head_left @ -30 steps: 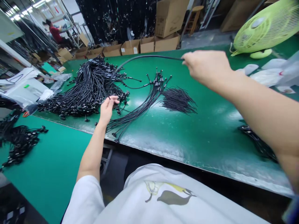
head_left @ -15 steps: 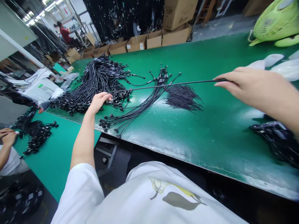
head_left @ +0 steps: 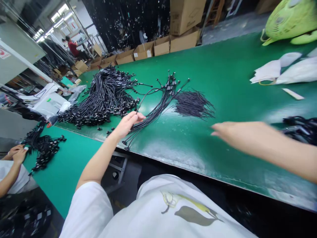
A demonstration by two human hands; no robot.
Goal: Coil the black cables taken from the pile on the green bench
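Observation:
My left hand [head_left: 130, 123] is closed on a black cable [head_left: 146, 95], which curves up from the fingers. This hand is over the near end of a small bundle of black cables [head_left: 158, 110] with connectors on their ends. Over the green tabletop to the right, my right hand [head_left: 229, 130] is smeared by motion, so its grip is unclear. Between the hands and farther back lies a heap of short, thin black strips [head_left: 194, 104]. A big pile of similar black cables [head_left: 105, 89] spreads to the left.
A green table [head_left: 237, 82] runs across the view, with cardboard boxes [head_left: 143, 51] behind it. White cloth-like pieces [head_left: 294, 71], a lime-green basket-like item [head_left: 288, 21] and dark cables [head_left: 300, 129] lie right. At far left, a co-worker's hands [head_left: 18, 153] are beside more cables [head_left: 46, 147].
My right hand has come down and toward me, off the stretched cable's right end. My left hand has moved right to the small bundle; the cable is now slack and curved.

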